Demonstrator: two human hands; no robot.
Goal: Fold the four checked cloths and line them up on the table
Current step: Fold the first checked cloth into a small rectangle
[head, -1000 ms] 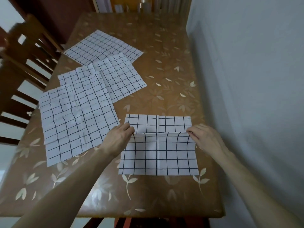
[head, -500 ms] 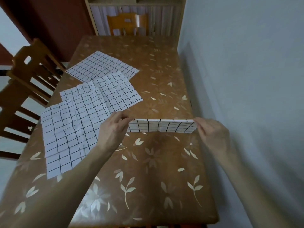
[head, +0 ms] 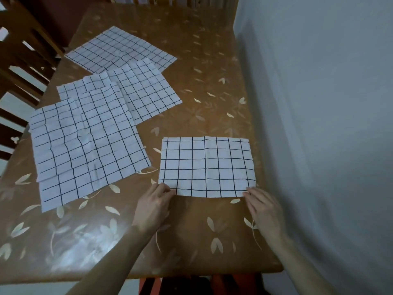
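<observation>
A folded white checked cloth (head: 207, 167) lies flat on the brown leaf-patterned table (head: 191, 231), near its right edge. My left hand (head: 155, 207) pinches the cloth's near left corner and my right hand (head: 263, 207) pinches its near right corner. Three unfolded checked cloths lie to the left, overlapping: a big creased one (head: 85, 150) nearest, a second (head: 144, 94) behind it, and a third (head: 121, 50) farthest back.
A grey wall (head: 319, 124) runs close along the table's right edge. Wooden chairs (head: 21, 60) stand at the table's left side. The table's near edge runs just below my forearms.
The cloth I held half folded was lifted off the table, then laid flat again folded in half. My hands moved from its far edge to its near corners.
</observation>
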